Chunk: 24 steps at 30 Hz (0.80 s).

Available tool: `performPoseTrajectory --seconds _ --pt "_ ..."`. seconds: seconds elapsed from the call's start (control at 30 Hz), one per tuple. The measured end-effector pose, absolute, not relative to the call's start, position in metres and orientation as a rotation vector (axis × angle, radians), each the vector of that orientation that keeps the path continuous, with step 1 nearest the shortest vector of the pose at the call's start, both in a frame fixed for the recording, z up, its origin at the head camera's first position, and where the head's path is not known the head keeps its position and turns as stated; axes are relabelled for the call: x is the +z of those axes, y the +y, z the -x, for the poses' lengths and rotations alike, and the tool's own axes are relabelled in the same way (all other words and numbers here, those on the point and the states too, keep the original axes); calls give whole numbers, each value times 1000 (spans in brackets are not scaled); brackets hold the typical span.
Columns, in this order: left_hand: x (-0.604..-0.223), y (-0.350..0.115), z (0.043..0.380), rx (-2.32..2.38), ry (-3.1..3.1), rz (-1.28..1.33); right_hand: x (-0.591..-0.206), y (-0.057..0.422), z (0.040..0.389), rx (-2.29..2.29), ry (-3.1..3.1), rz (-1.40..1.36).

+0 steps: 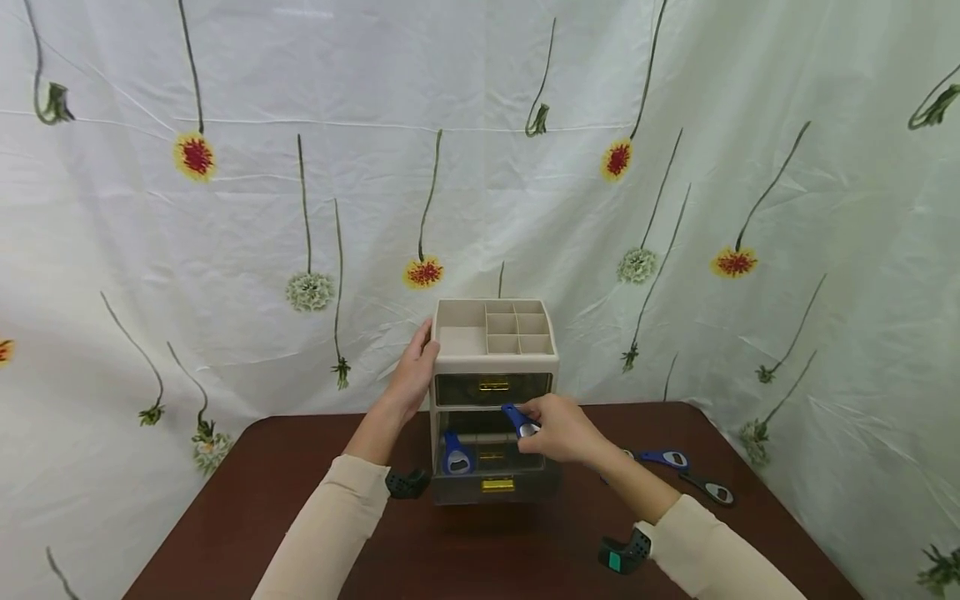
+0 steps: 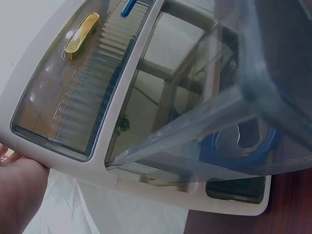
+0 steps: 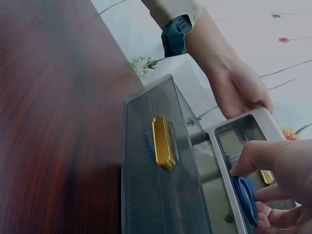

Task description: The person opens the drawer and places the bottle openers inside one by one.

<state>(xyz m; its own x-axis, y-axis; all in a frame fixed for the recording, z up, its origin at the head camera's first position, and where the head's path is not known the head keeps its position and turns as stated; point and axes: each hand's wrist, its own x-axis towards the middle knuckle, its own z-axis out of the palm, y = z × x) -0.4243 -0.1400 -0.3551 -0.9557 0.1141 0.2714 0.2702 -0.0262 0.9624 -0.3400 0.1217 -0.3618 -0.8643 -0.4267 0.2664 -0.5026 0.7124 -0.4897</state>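
Observation:
A cream desktop organizer with clear smoky drawers stands on the table. My left hand rests along its left side, fingers straight toward the back. The drawer below the top one is pulled out toward me, and a blue bottle opener lies in its left part. My right hand pinches another blue bottle opener between thumb and fingers, above the pulled-out drawer. In the right wrist view this held opener is in front of the shut top drawer.
Right of the organizer, several bottle openers lie on the dark red table, among them a blue one and a black one; my right forearm partly covers others. Divided compartments top the organizer. A white flowered cloth hangs behind.

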Motion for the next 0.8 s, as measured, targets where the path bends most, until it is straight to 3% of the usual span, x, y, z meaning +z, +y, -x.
performPoseTrajectory --seconds 0.8 --pt "-357 -139 426 -2164 -2081 449 -388 66 353 614 -2720 -793"
